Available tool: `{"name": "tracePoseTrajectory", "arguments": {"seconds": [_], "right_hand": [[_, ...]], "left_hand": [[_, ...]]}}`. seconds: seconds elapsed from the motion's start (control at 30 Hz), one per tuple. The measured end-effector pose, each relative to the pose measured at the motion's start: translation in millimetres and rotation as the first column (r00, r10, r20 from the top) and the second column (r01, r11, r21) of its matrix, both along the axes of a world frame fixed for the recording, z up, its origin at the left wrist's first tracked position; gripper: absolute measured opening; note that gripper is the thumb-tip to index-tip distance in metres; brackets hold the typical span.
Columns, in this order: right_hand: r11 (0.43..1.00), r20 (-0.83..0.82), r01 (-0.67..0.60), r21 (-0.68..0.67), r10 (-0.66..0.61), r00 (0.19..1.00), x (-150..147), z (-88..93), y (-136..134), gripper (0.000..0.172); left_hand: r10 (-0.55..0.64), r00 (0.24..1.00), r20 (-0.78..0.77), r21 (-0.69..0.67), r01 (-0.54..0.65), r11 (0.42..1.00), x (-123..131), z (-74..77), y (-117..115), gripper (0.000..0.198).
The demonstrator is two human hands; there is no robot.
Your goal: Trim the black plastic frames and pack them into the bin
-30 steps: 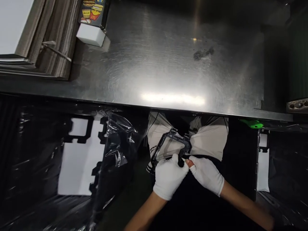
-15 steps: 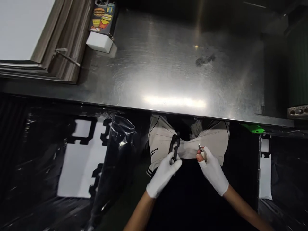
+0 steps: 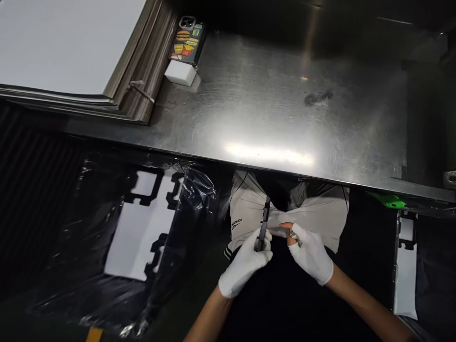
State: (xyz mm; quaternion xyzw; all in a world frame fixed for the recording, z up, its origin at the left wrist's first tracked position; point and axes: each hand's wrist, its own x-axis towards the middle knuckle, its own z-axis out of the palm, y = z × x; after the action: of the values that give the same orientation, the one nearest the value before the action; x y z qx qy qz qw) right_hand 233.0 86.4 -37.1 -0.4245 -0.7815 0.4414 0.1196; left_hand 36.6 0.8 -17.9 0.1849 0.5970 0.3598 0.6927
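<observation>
My left hand (image 3: 244, 268), in a white glove, grips a thin black plastic frame (image 3: 264, 221) that stands edge-on to the camera, over my lap below the table's front edge. My right hand (image 3: 309, 254), also gloved with a bare fingertip showing, sits just to the right of the frame and pinches a small metal blade (image 3: 292, 233). The two hands are a few centimetres apart. White shorts (image 3: 320, 209) lie behind them.
A steel table (image 3: 270, 118) spans the top. On its left stands a stack of sheets (image 3: 74, 57), with a phone (image 3: 187, 40) and a white block (image 3: 180, 73) beside it. Plastic-lined bins with black frames on white sheets sit at lower left (image 3: 142, 228) and right (image 3: 406, 266).
The frame was flat toward the camera with both hands on it; my left hand has turned it edge-on and my right hand has come off it, holding the blade. The view shifted left.
</observation>
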Motion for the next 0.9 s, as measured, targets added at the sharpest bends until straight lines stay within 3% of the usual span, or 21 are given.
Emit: {"name": "tracePoseTrajectory", "arguments": {"seconds": [0.13,0.23,0.3,0.37,0.47,0.53,0.63,0.7,0.83,0.9], "right_hand": [[0.982,-0.008,-0.184,0.029,0.185,0.983,2.7,-0.9,-1.1,0.051],[0.952,0.075,-0.299,0.064,0.294,0.953,-0.1,-1.8,4.3,0.059],[0.943,0.084,-0.322,0.083,0.315,0.945,4.3,0.8,11.0,0.049],[0.973,0.031,-0.231,-0.006,0.231,0.973,13.4,7.4,17.6,0.036],[0.963,-0.059,-0.070,-0.261,0.057,0.997,24.9,21.0,21.1,0.041],[0.934,-0.077,-0.152,-0.325,0.134,0.988,25.1,28.2,16.5,0.049],[0.909,0.010,-0.348,-0.229,0.360,0.933,15.7,31.0,2.6,0.053],[0.906,0.090,-0.396,-0.153,0.412,0.907,7.9,28.8,-5.1,0.053],[0.967,0.212,-0.236,-0.098,0.252,0.944,-0.2,27.5,-1.3,0.056],[0.986,0.173,-0.118,-0.122,0.138,0.975,1.4,31.8,10.4,0.055]], "left_hand": [[-0.082,0.975,-0.206,0.026,0.090,0.996,11.4,-3.1,4.1,0.032],[-0.180,0.849,-0.497,-0.018,0.198,0.980,17.9,-3.4,8.2,0.023],[-0.221,0.778,-0.589,-0.062,0.229,0.971,17.8,-2.8,8.6,0.021],[-0.222,0.787,-0.575,-0.068,0.224,0.972,14.8,-2.6,6.4,0.030],[-0.216,0.885,-0.412,-0.025,0.226,0.974,9.8,-3.8,2.0,0.047],[-0.195,0.938,-0.286,0.041,0.216,0.976,9.0,-5.5,0.8,0.048],[-0.146,0.969,-0.200,0.146,0.176,0.973,11.0,-7.8,1.7,0.042],[-0.140,0.969,-0.202,0.171,0.176,0.969,12.3,-9.1,2.2,0.040],[-0.184,0.950,-0.252,0.110,0.217,0.970,10.4,-10.5,-0.6,0.040],[-0.174,0.961,-0.216,0.108,0.201,0.974,6.9,-9.7,-3.1,0.043]]}}
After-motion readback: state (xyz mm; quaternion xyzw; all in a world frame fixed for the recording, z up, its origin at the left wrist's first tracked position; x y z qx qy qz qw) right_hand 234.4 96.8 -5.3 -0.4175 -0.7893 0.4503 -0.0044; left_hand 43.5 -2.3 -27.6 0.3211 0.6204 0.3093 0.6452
